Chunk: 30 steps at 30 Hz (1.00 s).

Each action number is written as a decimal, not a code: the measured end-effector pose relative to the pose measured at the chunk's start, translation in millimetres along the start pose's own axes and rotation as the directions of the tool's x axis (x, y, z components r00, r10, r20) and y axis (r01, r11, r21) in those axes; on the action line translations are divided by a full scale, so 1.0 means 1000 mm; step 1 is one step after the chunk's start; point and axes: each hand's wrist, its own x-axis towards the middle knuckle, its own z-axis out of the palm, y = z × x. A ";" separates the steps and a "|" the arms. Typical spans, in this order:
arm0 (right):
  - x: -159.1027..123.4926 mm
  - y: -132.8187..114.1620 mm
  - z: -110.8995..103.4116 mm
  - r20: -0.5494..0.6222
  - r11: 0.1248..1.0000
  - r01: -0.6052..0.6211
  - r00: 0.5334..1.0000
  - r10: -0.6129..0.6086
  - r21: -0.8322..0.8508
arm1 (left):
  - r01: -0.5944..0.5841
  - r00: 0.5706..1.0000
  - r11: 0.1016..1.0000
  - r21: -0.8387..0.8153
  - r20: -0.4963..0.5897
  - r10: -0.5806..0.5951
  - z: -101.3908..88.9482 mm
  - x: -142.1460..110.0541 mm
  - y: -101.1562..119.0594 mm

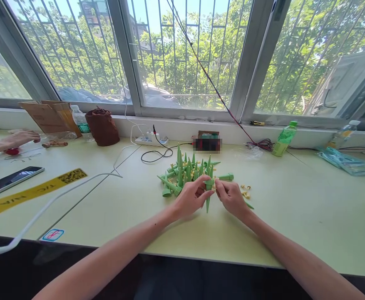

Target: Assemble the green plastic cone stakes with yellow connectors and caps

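My left hand [191, 195] is closed around the wide collar of a green plastic spike [207, 204], its point facing down just above the table. Close beside that collar, my right hand [232, 198] is pinched, with what looks like a small yellow plastic piece at its fingertips, mostly hidden by them. Behind both hands lies a pile of similar green spikes [180, 177], some standing on their collars and some lying down, mixed with yellow bits. Several loose yellow plastic pieces [246, 194] lie right of my right hand.
At the back stand a power strip [152, 141], a green-capped bottle [284, 139], a brown pouch [102, 126] and bundled cable [263, 144]. A white cable [76, 187] crosses the left side near a phone [10, 181]. Another person's hand [23, 136] is at far left.
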 end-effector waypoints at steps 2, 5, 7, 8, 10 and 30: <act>0.000 0.000 0.000 -0.002 0.999 -0.036 0.999 0.036 0.023 | -0.018 1.000 1.000 0.013 0.004 0.018 0.000 0.000 0.000; 0.000 0.002 0.001 0.014 0.993 -0.070 0.998 0.069 0.096 | -0.006 1.000 1.000 0.020 0.006 0.006 0.000 0.000 0.001; 0.000 0.003 0.003 0.013 0.986 -0.081 0.997 0.079 0.149 | 0.006 1.000 1.000 0.030 0.002 -0.007 0.000 -0.001 0.003; -0.001 0.004 0.003 0.006 0.982 -0.084 0.996 0.084 0.169 | 0.009 1.000 0.999 0.032 -0.004 -0.009 0.000 -0.001 0.005; -0.002 0.005 0.003 -0.022 0.978 -0.084 0.996 0.090 0.192 | 0.012 0.999 1.000 0.019 -0.043 -0.011 0.000 -0.001 0.009; -0.005 0.004 -0.005 0.025 0.991 0.038 0.999 -0.041 0.131 | 0.404 0.907 0.756 -0.515 0.331 -0.259 -0.009 0.007 0.015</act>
